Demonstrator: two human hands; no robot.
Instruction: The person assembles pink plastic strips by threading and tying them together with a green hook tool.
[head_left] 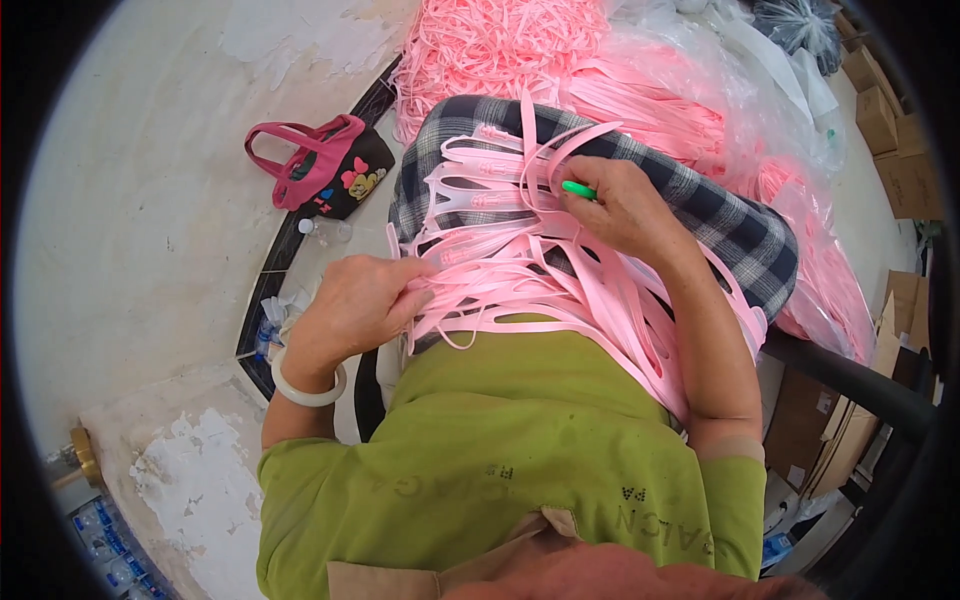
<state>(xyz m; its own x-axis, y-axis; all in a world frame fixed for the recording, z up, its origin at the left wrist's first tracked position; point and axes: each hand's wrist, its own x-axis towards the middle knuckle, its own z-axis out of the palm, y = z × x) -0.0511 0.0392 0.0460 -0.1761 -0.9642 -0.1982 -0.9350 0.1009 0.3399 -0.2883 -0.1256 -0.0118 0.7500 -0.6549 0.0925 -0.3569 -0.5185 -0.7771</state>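
Many thin, flexible pink straps (600, 285) lie spread over my lap, some still joined in flat moulded sheets with pale end tabs. My left hand (350, 305) is at the near left of the pile, thumb and forefinger closed on the edge of a pink strap. My right hand (620, 205) is closed round a small bright green tool (578, 189), whose working end is hidden by the fingers. Looped pink strap ends stand up beside the right fingers. A dark plaid cloth (740, 225) covers my legs under the straps.
Beyond my knees lies a large heap of curly pink strips (500, 45). Clear plastic bags (735, 90) with more pink straps stand to the right. A pink and black handbag (335, 170) sits left on the floor. Cardboard boxes (890, 150) line the right side, near a black chair armrest (850, 380).
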